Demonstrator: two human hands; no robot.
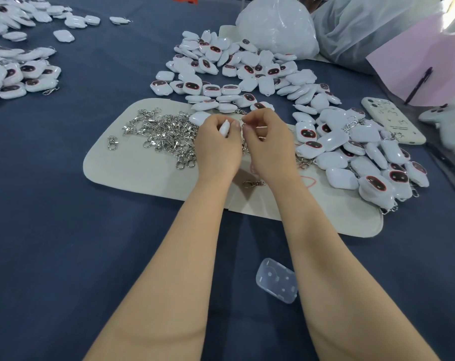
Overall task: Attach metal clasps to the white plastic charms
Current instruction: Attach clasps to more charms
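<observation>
My left hand (217,147) grips a white plastic charm (224,128) edge-on, over the beige mat (132,162). My right hand (269,144) pinches a small metal clasp (244,125) right beside the charm's top. A heap of silver clasps (166,134) lies on the mat just left of my hands. One loose clasp (253,183) lies between my wrists. White charms with dark oval faces lie piled beyond my hands (236,71) and to the right (359,152); some on the right carry clasps.
More charms lie at the far left (20,74) on the blue cloth. A phone (393,119) lies at the right beside a pink sheet with a pen (419,84). Plastic bags (278,24) stand at the back. A clear plastic case (277,280) lies near my right forearm.
</observation>
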